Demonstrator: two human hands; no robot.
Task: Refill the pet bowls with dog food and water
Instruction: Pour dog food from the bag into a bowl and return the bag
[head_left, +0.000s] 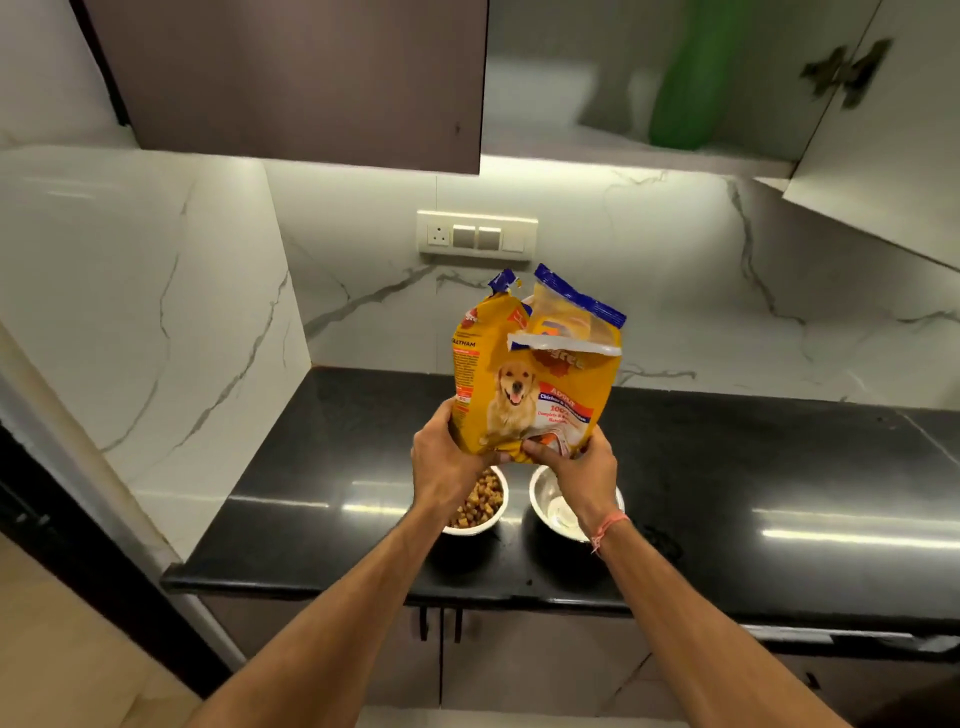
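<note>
A yellow dog food bag (524, 379) with a dog picture and a torn-open blue top is held upright above the black counter. My left hand (444, 457) grips its lower left corner. My right hand (576, 462) grips its lower right corner. Under the hands stand two bowls side by side. The left bowl (480, 506) holds brown kibble and is partly hidden by my left wrist. The right bowl (550, 501) is shiny steel with no kibble visible inside, partly hidden by my right wrist.
The black counter (727, 493) runs to the right, with marble wall behind and on the left. A socket panel (477, 234) sits on the back wall. Overhead, a dark cabinet (301, 78) is shut; a white cabinet door (883, 130) hangs open with a green bottle (691, 78) inside.
</note>
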